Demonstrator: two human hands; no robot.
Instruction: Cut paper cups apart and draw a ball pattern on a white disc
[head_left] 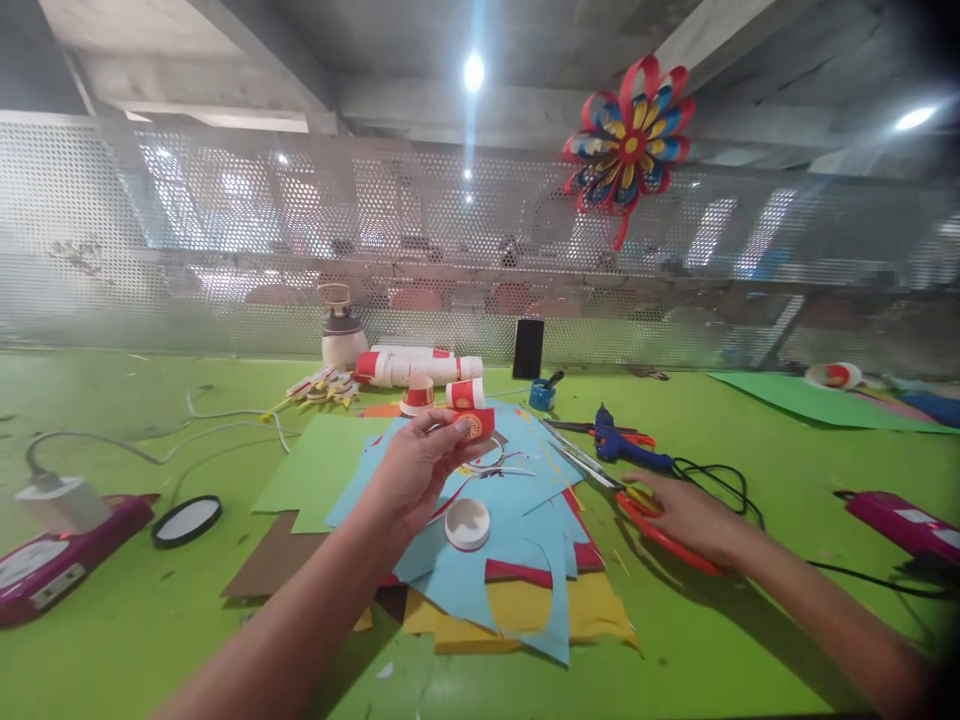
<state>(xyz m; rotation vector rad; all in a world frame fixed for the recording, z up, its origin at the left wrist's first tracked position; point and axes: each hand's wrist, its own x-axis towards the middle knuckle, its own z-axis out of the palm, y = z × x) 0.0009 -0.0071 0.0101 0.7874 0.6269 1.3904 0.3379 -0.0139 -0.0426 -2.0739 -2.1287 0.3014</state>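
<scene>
My left hand point(424, 465) pinches a red cut piece of paper cup point(478, 425) with a yellow print, held above the stack of light blue paper point(442, 580). To the right, my right hand point(690, 515) has its fingers at the orange-red handles of a pair of scissors point(649, 530); the blades point away to the left, over the paper's edge. Below my left hand lies a round white cup bottom point(467, 524) with a low rim. Just beyond the held piece are a red-and-white paper cup point(466, 393) and a cut cup point(418, 396). Thin paper offcuts lie scattered on the blue sheets.
A blue glue gun point(630, 445) with a black cord lies beyond the scissors. Behind stand stacked paper cups point(420, 370), a phone point(529, 348) and a blue jar point(541, 395). Power strips point(67, 560) and a roll of tape point(187, 520) lie at the left. A paper flower point(630, 145) hangs above.
</scene>
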